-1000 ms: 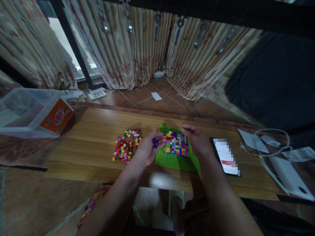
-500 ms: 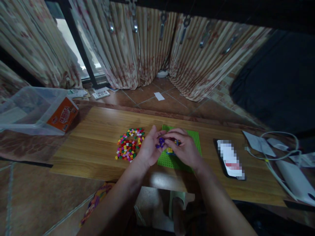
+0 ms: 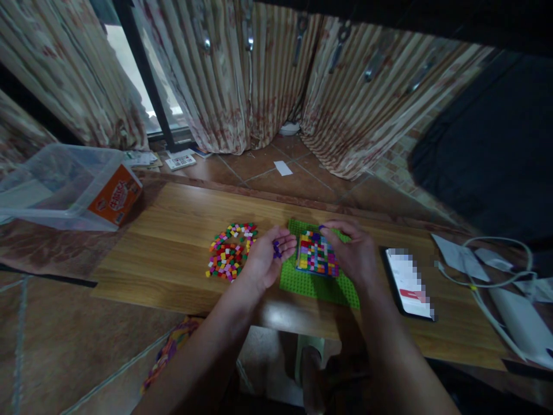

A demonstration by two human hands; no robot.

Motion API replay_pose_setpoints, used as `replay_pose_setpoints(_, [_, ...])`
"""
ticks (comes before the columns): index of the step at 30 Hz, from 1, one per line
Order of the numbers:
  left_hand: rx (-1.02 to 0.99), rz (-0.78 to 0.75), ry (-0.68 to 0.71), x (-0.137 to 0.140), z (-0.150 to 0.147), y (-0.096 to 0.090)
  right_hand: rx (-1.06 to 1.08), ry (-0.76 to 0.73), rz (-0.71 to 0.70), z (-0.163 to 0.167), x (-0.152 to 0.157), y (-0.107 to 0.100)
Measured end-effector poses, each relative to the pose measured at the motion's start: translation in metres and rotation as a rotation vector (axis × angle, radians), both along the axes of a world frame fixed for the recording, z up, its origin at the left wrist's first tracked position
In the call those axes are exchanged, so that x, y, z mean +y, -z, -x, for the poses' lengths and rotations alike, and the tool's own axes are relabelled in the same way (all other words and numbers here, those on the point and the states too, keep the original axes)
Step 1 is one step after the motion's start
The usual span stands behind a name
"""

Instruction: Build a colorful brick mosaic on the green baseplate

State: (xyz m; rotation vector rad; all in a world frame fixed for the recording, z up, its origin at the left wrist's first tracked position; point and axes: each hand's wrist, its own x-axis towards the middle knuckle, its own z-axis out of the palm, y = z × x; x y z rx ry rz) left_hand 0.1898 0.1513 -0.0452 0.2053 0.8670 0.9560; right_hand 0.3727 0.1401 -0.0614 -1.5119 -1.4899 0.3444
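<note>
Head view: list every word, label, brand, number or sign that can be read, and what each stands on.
None reads clearly enough to quote.
Orange label on the clear plastic bin: large white characters, too blurred.
White booklet near the window: dark print, too small.
Phone screen: pixelated, unreadable.

"Was there any lettering to read?"

"Some, on the plastic box [image 3: 82, 199]: its orange label [image 3: 116, 195] carried large white Chinese characters. The first looked like 牛; the others were too blurred to make out."

"And the white booklet [image 3: 180, 162]?"

"It bore bold dark marks, too small to read."

"The phone screen [image 3: 406, 276]?"

"Coarse blocks hid part of it, and no words were legible on the rest."
</note>
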Motion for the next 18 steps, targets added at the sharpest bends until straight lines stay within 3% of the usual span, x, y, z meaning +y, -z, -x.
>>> replay_pose_setpoints(3, [0.017,-0.012,0.006,0.0,0.0,0.001,-0.005,0.025,0.053,-0.009,0.002,0.006])
replay_pose_setpoints(9, [0.033,-0.037,0.03,0.0,-0.002,0.002,-0.153,-0.085,0.085,0.0,0.005,0.014])
replay_pose_setpoints(18, [0.113,-0.047,0.025,0.002,0.001,-0.004,-0.187,-0.025,0.148,0.007,0.009,0.011])
